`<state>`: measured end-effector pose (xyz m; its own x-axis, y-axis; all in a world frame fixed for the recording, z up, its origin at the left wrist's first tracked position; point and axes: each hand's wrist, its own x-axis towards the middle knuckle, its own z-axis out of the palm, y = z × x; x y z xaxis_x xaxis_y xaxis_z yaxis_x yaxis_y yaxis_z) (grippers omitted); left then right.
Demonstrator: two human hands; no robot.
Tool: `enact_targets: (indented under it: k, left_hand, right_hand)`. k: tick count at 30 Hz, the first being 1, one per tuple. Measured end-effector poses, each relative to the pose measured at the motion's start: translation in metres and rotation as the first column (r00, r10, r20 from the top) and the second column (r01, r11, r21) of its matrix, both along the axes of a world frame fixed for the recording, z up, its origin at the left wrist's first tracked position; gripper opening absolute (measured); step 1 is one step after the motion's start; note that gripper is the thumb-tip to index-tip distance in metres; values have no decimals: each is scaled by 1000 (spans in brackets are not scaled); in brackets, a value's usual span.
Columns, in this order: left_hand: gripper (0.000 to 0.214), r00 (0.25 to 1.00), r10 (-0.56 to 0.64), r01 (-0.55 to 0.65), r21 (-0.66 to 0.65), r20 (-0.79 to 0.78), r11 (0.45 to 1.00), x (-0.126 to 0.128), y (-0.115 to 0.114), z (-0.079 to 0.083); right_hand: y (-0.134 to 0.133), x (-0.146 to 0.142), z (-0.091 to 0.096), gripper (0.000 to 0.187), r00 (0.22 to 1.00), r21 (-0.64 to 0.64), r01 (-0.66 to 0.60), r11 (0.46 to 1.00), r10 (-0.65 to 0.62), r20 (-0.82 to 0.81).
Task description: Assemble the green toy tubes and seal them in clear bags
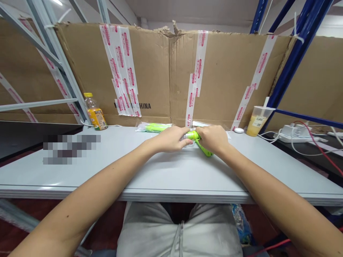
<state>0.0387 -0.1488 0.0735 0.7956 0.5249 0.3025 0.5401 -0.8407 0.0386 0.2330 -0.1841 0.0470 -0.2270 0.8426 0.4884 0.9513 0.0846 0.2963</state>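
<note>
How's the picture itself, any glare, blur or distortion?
Head view throughout: glare whitens the table near its left front edge; a pixelated patch hides detail at left; left hand and right hand look fairly sharp; the thick blue post leans outward, perhaps wide-angle distortion.

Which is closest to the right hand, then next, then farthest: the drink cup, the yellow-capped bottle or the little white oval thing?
1. White oval thing: just right of the right hand.
2. Drink cup: a bit farther right.
3. Yellow-capped bottle: way over left, past the left hand.
</note>
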Motion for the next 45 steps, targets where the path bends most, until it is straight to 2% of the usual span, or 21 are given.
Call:
enact_targets:
  k: [3,5,6,8,11,13,15,17,19,20,23,26,29,31,32,34,36,37,39,42,45]
  left_hand:
    - [27,992,50,-18,274,-113,962,3,0,-7]
    - [26,991,47,3,364,-128,932,3,1,-10]
    - [27,993,34,10,366,-113,931,3,2,-11]
    - [31,999,5,7,278,-42,960,3,4,-9]
    - [38,996,-23,27,-47,89,999,1,6,-4]
    - [44,994,-42,71,-294,106,953,0,6,-1]
    - [44,993,-69,100,-400,92,911,0,6,0]
    - [39,994,-73,95,-292,86,952,0,6,-1]
    - [35,997,-52,56,-64,65,996,1,6,-4]
    - [34,999,-38,36,47,38,998,2,5,-6]
    - [30,997,-1,24,293,-76,956,4,3,-11]
    - [27,992,3,49,397,-130,916,4,3,-13]
    - [29,999,-34,43,283,-37,958,4,5,-13]
    - [32,997,-51,46,76,64,996,3,8,-11]
    - [34,993,-54,60,-52,107,997,3,10,-10]
    - [40,986,-55,100,-292,158,951,1,13,-8]
    - [43,983,-59,130,-437,172,890,0,14,-7]
    - [42,983,-64,137,-461,171,877,0,14,-6]
    - [38,983,-68,135,-425,170,895,0,14,-5]
    - [35,984,-75,117,-275,159,954,0,12,-6]
    - [35,989,-91,109,-154,120,982,1,11,-8]
  right_hand:
    - [-1,1,3,22,999,-58,39,998,-40,-17]
    - [-1,2,4,23,998,-77,49,996,-52,-29]
    - [0,2,4,23,998,-77,50,996,-53,-31]
    - [1,2,3,23,998,-60,47,997,-49,-32]
    - [2,1,0,24,1000,-13,10,1000,-11,-23]
    - [3,0,-2,24,1000,15,-25,1000,25,-7]
    - [3,0,-3,23,999,31,-36,999,36,8]
    - [2,0,-3,23,1000,29,-17,999,17,10]
    - [0,0,-1,23,1000,9,8,1000,-8,2]
    - [0,0,0,23,1000,-8,20,1000,-20,-2]
    - [0,1,3,23,998,-68,54,996,-55,-13]
    - [1,1,3,23,998,-105,60,993,-63,-28]
    - [2,1,1,25,998,-96,48,994,-51,-24]
    - [3,1,0,25,999,-94,42,995,-43,-10]
    - [4,0,0,25,999,-95,38,995,-38,-4]
    - [4,-1,-1,26,1000,-86,30,996,-30,4]
    - [3,-2,-2,26,1000,-73,24,997,-24,8]
    - [3,-3,-2,25,1000,-69,24,997,-24,10]
    - [2,-3,-2,24,1000,-67,29,997,-28,14]
    - [0,-3,0,25,999,-71,40,997,-40,14]
    - [-1,-3,3,26,998,-90,55,994,-55,7]
